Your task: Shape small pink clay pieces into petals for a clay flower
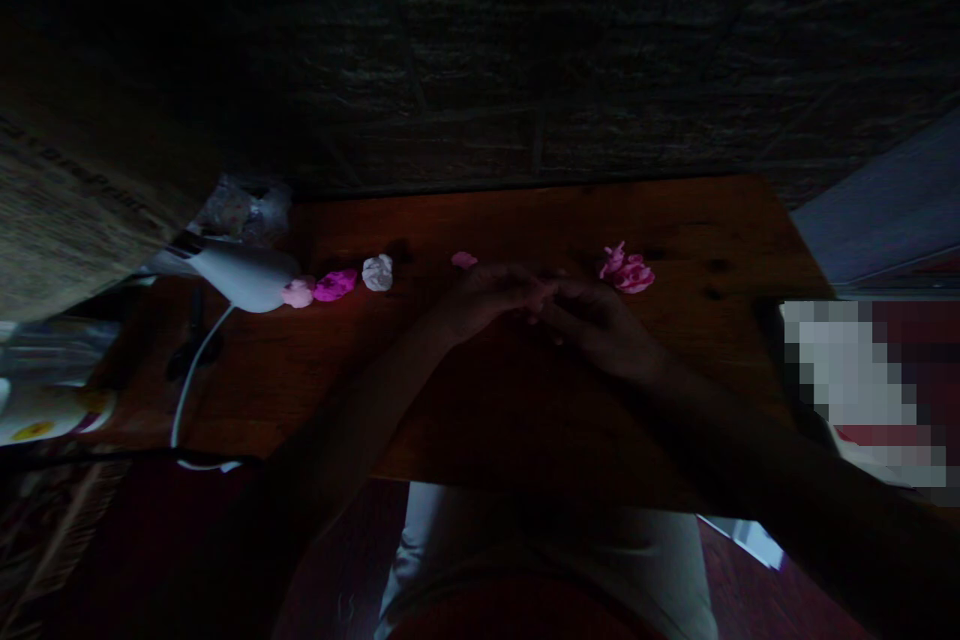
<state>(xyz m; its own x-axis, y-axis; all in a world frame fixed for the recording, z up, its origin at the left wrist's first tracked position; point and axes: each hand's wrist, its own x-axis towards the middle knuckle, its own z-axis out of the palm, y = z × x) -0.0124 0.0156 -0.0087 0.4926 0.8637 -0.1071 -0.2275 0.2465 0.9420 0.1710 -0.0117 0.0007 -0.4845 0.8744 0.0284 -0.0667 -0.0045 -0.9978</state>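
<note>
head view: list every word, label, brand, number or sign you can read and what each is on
None reads with certainty.
Tan object at the left edge: one line of dark print, too dim and blurred to quote.
White item below it: yellow and purple marks, no readable words.
Pixelated area at the right: blocked out, unreadable.

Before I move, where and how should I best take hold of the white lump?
I would pinch the white lump at its near and far sides, from above: it looks compact and roundish, and the magenta lump sits close on its left.
</note>
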